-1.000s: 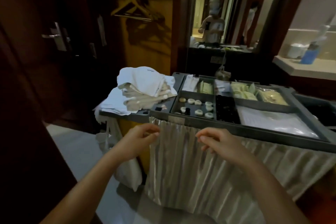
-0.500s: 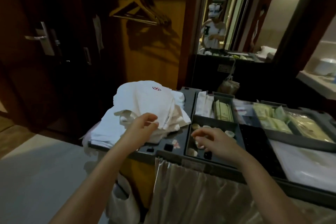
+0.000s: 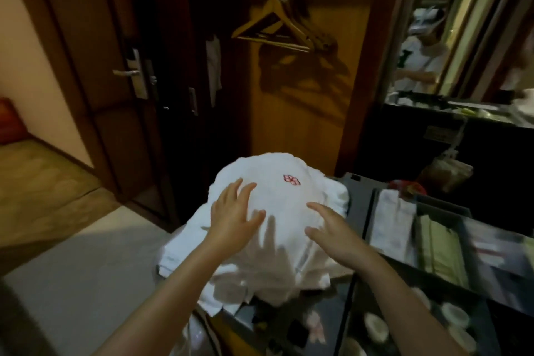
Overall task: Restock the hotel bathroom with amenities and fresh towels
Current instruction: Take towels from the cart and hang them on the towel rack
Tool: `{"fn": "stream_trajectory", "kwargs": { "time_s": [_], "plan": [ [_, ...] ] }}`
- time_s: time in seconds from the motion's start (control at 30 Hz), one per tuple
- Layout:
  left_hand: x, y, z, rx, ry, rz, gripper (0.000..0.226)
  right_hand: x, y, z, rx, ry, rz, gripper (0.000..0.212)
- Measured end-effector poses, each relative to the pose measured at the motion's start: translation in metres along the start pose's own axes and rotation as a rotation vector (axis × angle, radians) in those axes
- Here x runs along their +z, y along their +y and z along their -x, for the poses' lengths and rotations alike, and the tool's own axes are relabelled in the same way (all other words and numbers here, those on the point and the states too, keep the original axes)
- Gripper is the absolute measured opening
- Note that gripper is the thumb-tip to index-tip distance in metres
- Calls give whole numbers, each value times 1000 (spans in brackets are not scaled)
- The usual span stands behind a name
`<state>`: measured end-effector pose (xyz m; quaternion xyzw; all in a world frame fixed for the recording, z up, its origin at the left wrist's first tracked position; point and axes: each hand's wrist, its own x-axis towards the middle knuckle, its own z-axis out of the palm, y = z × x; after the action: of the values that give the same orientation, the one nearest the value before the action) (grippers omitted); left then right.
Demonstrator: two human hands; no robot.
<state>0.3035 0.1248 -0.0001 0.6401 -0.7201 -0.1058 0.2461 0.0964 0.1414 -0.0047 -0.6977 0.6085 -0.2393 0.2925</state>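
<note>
The left hand (image 3: 231, 218) is spread wide, fingers splayed, laid on or just above the left flank of the pile of white towels (image 3: 277, 228); the right hand (image 3: 332, 230) is likewise open and flat at the pile's right side, nothing being held by either — whether the palms actually press the cloth cannot be told. The pile is heaped loosely on the left end of the housekeeping cart (image 3: 358, 191), its top towel domed and marked with a small red emblem (image 3: 291, 180), lower folds hanging over the cart's edge. The towels are judged soft, limp and fairly light, likely to sag and slide apart if lifted by the top layer alone, so hold is best taken from both sides low down, fingers tucked beneath the wanted folds. To the right, blurred cart compartments with packets and small round amenities (image 3: 456, 313) are seen; behind, wooden hangers (image 3: 274, 26) are hung in an open wardrobe.
</note>
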Motion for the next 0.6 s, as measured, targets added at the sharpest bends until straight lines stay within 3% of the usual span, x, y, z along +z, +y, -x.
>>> {"fn": "stream_trajectory", "kwargs": {
  "time_s": [0.23,0.33,0.47,0.53,0.6],
  "plan": [
    [18,-27,-26,-198,-34,75,69,26,-10,-85,-75,-99,355,56],
    [24,-41,-27,-338,-92,206,80,46,-15,-110,-154,-34,484,58],
    [9,-47,-36,-500,-28,555,76,54,-16,-138,-204,34,569,60],
    [-2,-48,-41,-552,-49,580,71,54,-15,-144,-174,39,567,61],
    [-13,-50,-49,-543,-43,540,47,56,-15,-144,-138,59,573,62]
  ]
}}
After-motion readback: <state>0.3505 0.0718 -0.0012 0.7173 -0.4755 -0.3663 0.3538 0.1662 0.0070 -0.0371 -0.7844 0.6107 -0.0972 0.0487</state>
